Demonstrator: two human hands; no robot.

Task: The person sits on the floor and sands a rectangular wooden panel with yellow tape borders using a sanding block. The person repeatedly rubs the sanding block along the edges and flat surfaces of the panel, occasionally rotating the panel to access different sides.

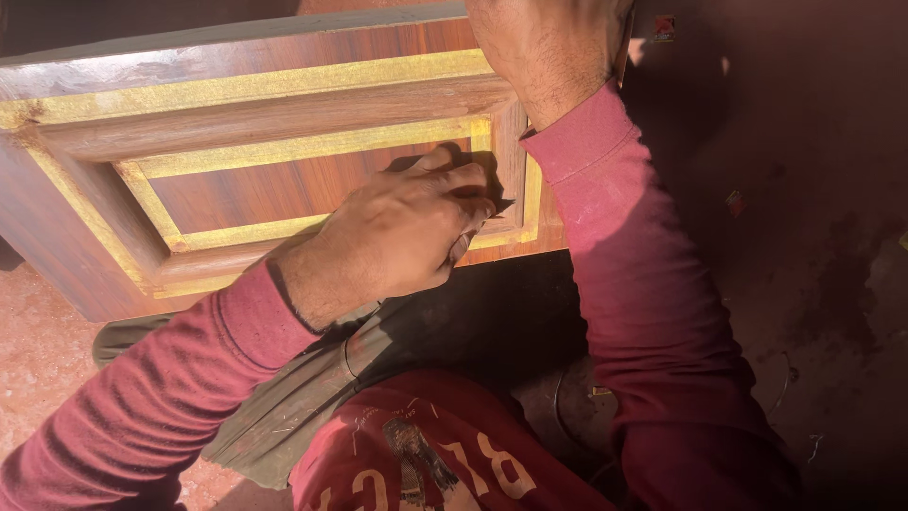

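My left hand is curled into a loose fist against the reddish-brown wooden panel with yellow-gold painted borders, near the lower right corner of its recessed inner rectangle. The fingers are bent tight and pinched together around something small and dark at the fingertips; I cannot tell what it is, since the hand and its own shadow cover it. The tip of that pinch meets the panel just where the inner yellow-gold band turns down the right side.

My right hand is up at the top right corner of the same panel, laid over its upper edge with the back of the hand facing me. The fingers run out past the top of the view, so I cannot say how firmly they close; the palm rests on the wood there and appears to steady it.

The panel stands tilted on its long edge in front of me, its lower edge just above my lap. Two yellow-gold frames run around it, one outer, one inner, with a raised brown moulding between them.

Both arms are in dark red long sleeves. Below the panel lies an olive-green cloth across my legs, and my red shirt with pale print shows at the bottom. The reddish dusty floor lies at the left, the right side deep in shadow.
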